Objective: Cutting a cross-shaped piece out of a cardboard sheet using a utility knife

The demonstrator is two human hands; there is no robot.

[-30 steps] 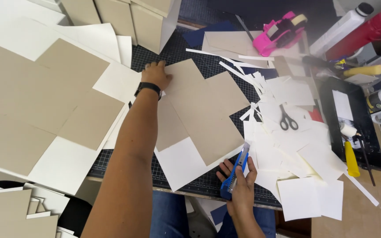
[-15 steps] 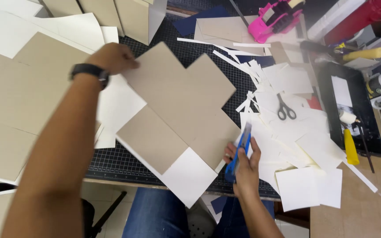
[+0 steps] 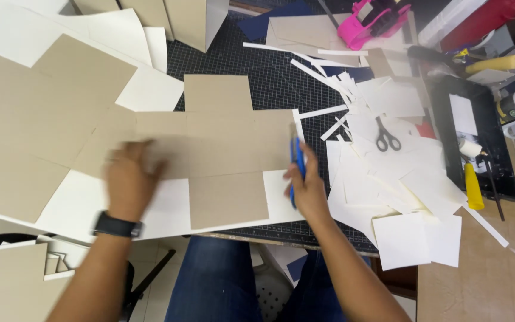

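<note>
A cross-shaped grey cardboard piece (image 3: 222, 140) backed with white paper lies squared on the dark cutting mat (image 3: 269, 71). My left hand (image 3: 127, 182) rests flat on its left part, blurred by motion, a black watch on the wrist. My right hand (image 3: 305, 185) grips a blue utility knife (image 3: 296, 161) at the piece's right edge, blade end pointing away from me.
A heap of white paper offcuts (image 3: 388, 179) with black scissors (image 3: 387, 138) lies to the right. Beyond are a black tray (image 3: 478, 131), a yellow-handled tool (image 3: 473, 185), a pink tape dispenser (image 3: 374, 21) and bottles. More grey cardboard sheets (image 3: 37, 119) lie stacked left.
The cardboard piece has been turned from a diagonal to a square position. My left hand came from its far corner down onto its left part. My right hand brought the knife up to its right edge.
</note>
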